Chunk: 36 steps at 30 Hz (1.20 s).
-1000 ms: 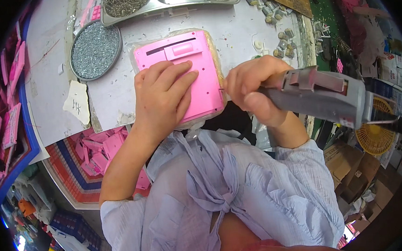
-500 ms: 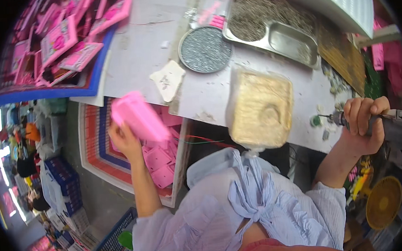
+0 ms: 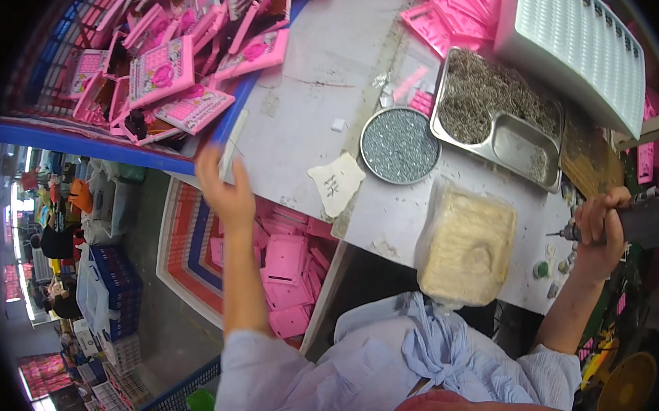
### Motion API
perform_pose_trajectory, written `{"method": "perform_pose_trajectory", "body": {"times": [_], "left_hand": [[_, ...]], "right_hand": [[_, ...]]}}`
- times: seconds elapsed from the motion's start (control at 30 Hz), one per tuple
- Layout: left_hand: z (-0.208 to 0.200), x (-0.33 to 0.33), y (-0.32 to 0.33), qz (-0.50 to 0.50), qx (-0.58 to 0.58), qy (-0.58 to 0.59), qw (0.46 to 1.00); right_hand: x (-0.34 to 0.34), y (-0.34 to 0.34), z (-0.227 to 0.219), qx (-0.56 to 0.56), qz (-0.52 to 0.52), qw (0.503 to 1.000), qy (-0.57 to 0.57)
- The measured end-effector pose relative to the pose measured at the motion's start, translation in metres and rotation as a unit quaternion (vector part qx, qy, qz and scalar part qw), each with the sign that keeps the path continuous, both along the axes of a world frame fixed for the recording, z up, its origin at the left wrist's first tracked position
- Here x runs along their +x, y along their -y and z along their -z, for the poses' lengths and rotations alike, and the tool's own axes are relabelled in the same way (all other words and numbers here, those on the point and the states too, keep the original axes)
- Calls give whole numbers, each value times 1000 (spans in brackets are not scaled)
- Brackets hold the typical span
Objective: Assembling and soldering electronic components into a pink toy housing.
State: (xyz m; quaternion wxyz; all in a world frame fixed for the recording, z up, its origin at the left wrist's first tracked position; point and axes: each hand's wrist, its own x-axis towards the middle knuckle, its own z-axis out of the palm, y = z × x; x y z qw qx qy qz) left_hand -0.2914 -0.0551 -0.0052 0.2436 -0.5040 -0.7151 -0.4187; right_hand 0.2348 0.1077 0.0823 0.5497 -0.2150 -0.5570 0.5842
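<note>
My left hand [image 3: 225,190] is raised beside the blue rim of the bin at the upper left, its thumb and fingers apart and nothing visible in it. Below its wrist, pink plastic cases [image 3: 288,269] lie heaped in a striped crate [image 3: 183,265]. At the right, my right hand [image 3: 602,221] is wrapped round a dark electric screwdriver [image 3: 651,221], its thin bit pointing left over the bench. In the blue-rimmed bin [image 3: 96,142] are many pink toy units [image 3: 160,72] with printed faces, tilted and piled over each other.
On the white bench [image 3: 298,78] stand a round dish of small screws [image 3: 400,145] and a metal tray [image 3: 528,146] of darker screws. A plastic-wrapped yellowish block [image 3: 466,245] lies at the front edge. A white ribbed container [image 3: 570,43] and flat pink parts [image 3: 454,13] are farther back.
The pink case that my left hand held has left it, and the hand has moved up toward the blue-rimmed bin. The view has shifted; my right hand still grips the screwdriver.
</note>
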Motion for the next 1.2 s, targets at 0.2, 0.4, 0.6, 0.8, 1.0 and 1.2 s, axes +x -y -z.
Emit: {"method": "perform_pose_trajectory", "body": {"times": [0.2,0.4,0.6,0.8,1.0,1.2], "left_hand": [[-100,-135,-262,-4,82,-162,983],[-140,-181,-365,-210,-203,2,956],[-135,-195,-332,-85,-105,77,988],[-149,-104,-252,77,16,-54,995],[-115,56,-139,263,72,-151,950],[-45,186,-49,526,-50,-84,845]], "right_hand": [[6,2,2,-20,36,999,12],[19,6,1,-36,74,996,17],[22,-1,2,-51,82,995,26],[13,-9,0,-19,70,995,66],[-11,31,-3,299,395,860,125],[-56,64,52,-366,-206,894,-155]]}}
